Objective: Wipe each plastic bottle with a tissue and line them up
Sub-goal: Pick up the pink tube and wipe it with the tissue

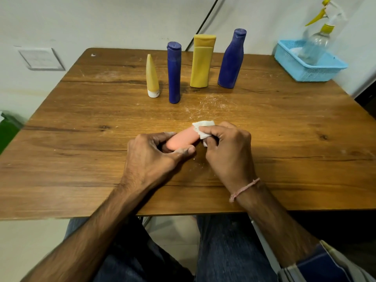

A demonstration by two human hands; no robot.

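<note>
Nearest my view I note the person's lap in blue jeans (223, 251) below the table edge, and a striped sleeve (325, 265) at the lower right. Both forearms reach over the near edge of the wooden table (81, 159).

The left hand (154, 153) grips one end of a pink bottle (183, 140), fingers curled over the top and thumb underneath. The bottle lies roughly level, just above the table near its front middle, its far end pointing right. The right hand (227, 147) is curled round a white tissue (203, 129) and presses it against that far end; the end itself is covered, so I cannot tell whether it is the cap or the base. A thin thread bracelet (244, 189) circles the right wrist.

Beyond the hands, pale powdery smears (205, 106) mark the wood. Further back four containers stand upright in a loose row, apart from one another: a yellow tube (152, 78) on its white cap, a slim blue bottle (174, 78), a yellow bottle (201, 66) and a curved blue bottle (231, 62).

At the far right corner a light blue basket (317, 72) holds a clear spray bottle (317, 41) with a yellow trigger. A dark cable (205, 19) runs down the wall behind the table, and a white wall plate (40, 59) sits to the left.
</note>
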